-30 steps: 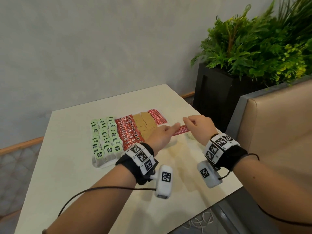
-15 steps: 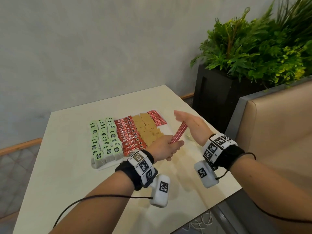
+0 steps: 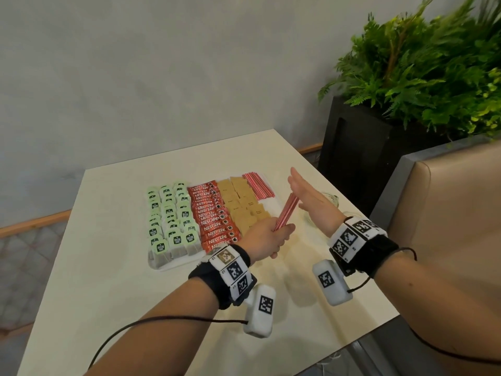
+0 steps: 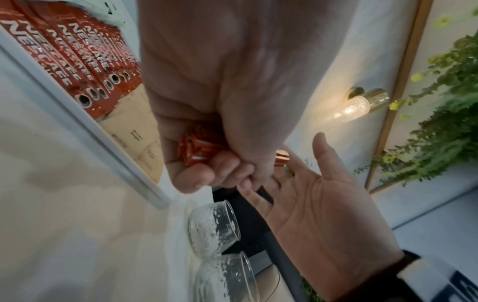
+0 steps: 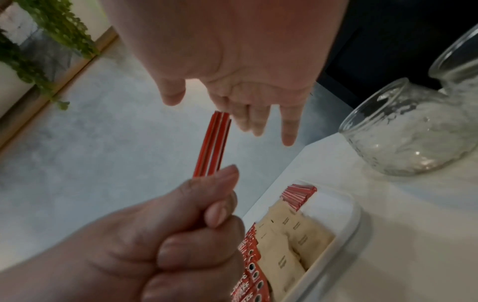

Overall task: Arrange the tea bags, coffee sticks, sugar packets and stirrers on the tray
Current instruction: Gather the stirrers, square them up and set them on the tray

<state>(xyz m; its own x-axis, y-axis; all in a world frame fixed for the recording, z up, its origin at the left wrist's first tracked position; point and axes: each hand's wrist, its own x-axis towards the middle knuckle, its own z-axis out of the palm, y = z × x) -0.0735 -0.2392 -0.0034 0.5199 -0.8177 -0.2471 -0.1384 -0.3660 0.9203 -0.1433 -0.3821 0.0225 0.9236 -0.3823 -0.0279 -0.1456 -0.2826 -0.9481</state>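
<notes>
Your tray already carries rows of tea bags, coffee sticks, sugar packets and some stirrers; your left hand clamps one last stirrer bundle above the tray's bare corner, your right hand flat and open beside it

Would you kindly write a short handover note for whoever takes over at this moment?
Left hand grips a stirrer bundle above the tray's right side.
Right hand is open, flat against the bundle's tips.
Done: tea bags, coffee sticks, sugar packets and some stirrers lie in rows on the tray.
Left: lay the bundle in the bare spot below the stirrers.
</notes>
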